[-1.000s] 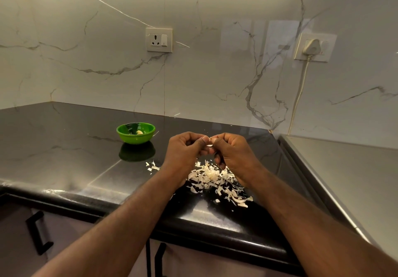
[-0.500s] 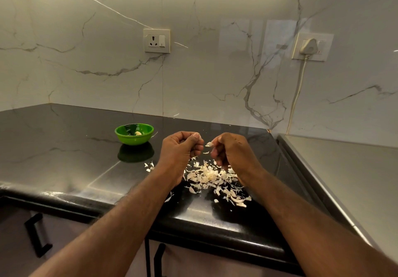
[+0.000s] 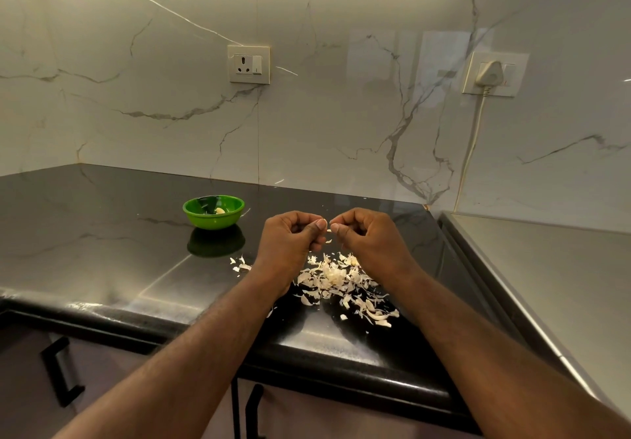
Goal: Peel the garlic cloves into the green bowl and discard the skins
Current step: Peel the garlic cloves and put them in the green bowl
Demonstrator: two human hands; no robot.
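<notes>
I read left hand [image 3: 293, 244], right hand [image 3: 367, 238] both curled, fingers pinching tiny garlic piece [image 3: 328, 230] between them. green bowl [image 3: 211, 222] sits beyond-left; left hand nearer.

Counts: my two grips, left grip [image 3: 290, 240] and right grip [image 3: 368, 237]. One green bowl [image 3: 205, 221], with one peeled clove [image 3: 220, 210] visible inside. One big skin heap [image 3: 336, 278], flakes too many to count, plus one small cluster [image 3: 239, 264]. Two sockets: left socket [image 3: 248, 64], right socket [image 3: 512, 79]. One plug [image 3: 490, 74]. Two cabinet handles [image 3: 61, 373]. One table [image 3: 102, 250].
</notes>
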